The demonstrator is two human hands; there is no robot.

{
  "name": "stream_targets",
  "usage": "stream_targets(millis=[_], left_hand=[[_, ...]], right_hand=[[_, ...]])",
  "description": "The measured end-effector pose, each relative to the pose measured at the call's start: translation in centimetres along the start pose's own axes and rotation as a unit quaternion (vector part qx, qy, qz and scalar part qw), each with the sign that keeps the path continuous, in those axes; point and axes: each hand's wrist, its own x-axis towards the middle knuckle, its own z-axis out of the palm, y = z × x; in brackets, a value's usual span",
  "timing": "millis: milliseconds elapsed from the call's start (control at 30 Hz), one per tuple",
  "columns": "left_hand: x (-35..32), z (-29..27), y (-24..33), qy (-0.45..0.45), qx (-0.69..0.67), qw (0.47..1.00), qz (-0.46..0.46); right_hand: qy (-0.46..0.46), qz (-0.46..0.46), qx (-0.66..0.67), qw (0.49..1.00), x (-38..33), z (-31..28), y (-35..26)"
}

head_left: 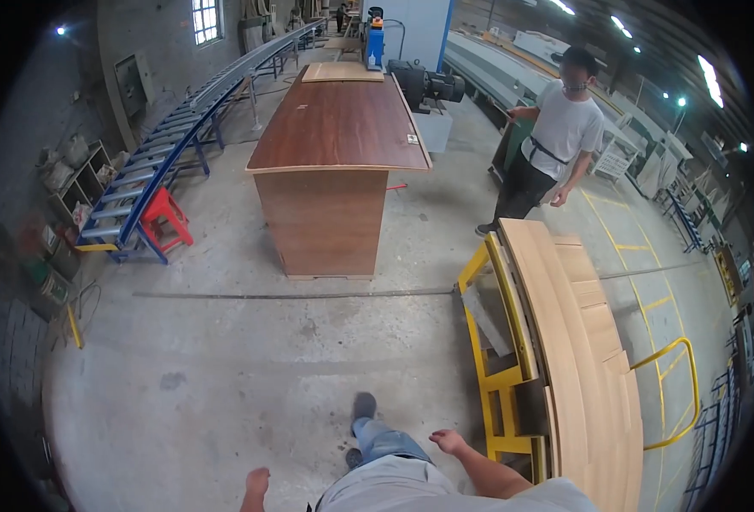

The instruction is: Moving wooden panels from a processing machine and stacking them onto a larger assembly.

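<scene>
Low in the view, my left hand point(258, 482) hangs beside my body with its fingers loosely curled, and nothing shows in it. My right hand point(448, 440) is out to the right, fingers also curled in and seemingly empty. Neither one touches anything. Nearest to my right hand stands a yellow metal cart point(506, 375) loaded with long light-brown wood panels point(564, 341). Ahead of me is a tall stack of boards point(321, 218) topped by a reddish-brown panel point(343, 124), with a smaller light board point(343, 72) at its far end.
A blue roller conveyor point(151, 162) runs along the left, with a red stool point(166, 220) beside it. Beyond the cart a person point(560, 128) in a white shirt stands. A dark motor point(424, 84) sits behind the stack. A yellow handle point(691, 384) rises from the cart's right side.
</scene>
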Motion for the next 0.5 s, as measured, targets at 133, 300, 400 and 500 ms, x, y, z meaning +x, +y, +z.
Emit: stream_targets(millis=[133,300,400,500], left_hand=[[11.0,-5.5,14.5,0.016,-0.154,0.988,-0.028],[17.7,-13.1,21.4,0.021,-0.063,0.997,0.043],[19.7,-17.3,18.9,-0.065,-0.036,0.996,0.045],[21.7,-20.4,11.2,0.010,-0.071,0.996,-0.048]], right_hand=[[0.017,0.057,0.004,0.998,3.9,0.5,-0.1],[-0.020,0.141,0.043,0.989,10.2,3.1,-3.8],[-0.044,0.122,0.005,0.992,16.3,3.7,-10.3],[-0.073,-0.036,-0.106,0.991,23.2,1.0,-22.8]])
